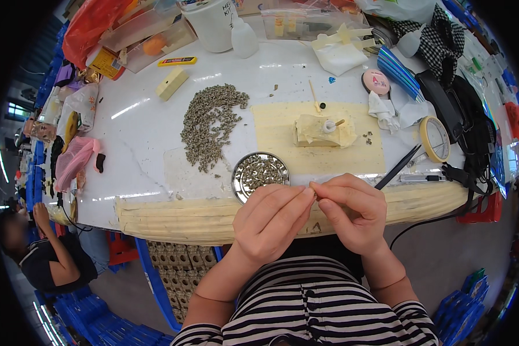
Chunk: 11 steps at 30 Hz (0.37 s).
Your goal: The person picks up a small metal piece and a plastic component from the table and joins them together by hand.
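Observation:
My left hand (274, 219) and my right hand (354, 210) meet fingertip to fingertip above the table's near edge. Both are closed in a pinch around something too small to make out. Just beyond my left hand sits a round metal dish (235, 180) holding many small grey-brown pieces (263, 171). A larger heap of similar pieces (205, 124) is spread on the white table farther left. Past my hands, a block wrapped in cream tape (311, 136) carries a small white pot with a stick in it. Black tweezers (399, 166) lie right of my right hand.
A tape roll (434, 139), a utility knife (422, 179) and a black bag (464, 109) lie at the right. Toward the back stand a white bucket (210, 26) and a squeeze bottle (244, 39). A blue crate (150, 277) is below the table; another person (57, 259) sits at left.

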{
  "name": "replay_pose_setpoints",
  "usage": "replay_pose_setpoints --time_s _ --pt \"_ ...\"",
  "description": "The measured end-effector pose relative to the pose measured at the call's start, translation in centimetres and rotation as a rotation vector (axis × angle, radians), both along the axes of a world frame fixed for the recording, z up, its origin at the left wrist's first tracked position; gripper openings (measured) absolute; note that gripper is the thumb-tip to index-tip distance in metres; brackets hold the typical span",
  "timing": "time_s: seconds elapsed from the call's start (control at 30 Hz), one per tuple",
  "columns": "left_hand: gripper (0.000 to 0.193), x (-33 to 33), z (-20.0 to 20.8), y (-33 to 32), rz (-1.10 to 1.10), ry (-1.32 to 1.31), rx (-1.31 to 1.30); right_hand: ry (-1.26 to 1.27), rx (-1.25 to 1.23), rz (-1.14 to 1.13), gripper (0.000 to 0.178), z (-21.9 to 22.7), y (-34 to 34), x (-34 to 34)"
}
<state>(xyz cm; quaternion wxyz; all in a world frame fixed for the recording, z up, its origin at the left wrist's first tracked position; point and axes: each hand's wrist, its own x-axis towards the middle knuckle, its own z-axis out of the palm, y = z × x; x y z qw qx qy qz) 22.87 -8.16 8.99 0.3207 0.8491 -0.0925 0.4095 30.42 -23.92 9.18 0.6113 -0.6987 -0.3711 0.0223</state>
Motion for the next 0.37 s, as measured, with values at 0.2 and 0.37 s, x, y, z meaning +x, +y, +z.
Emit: replay_pose_setpoints --time_s 0.2,0.37 --pt "0.028 -0.04 0.06 -0.12 0.002 -0.012 0.045 0.155 0.017 0.029 0.015 -0.04 0.09 0.16" --pt "0.028 -0.05 -0.01 -0.17 -0.01 0.004 0.046 0.257 0.007 0.053 0.012 -0.09 -0.15 0.19"
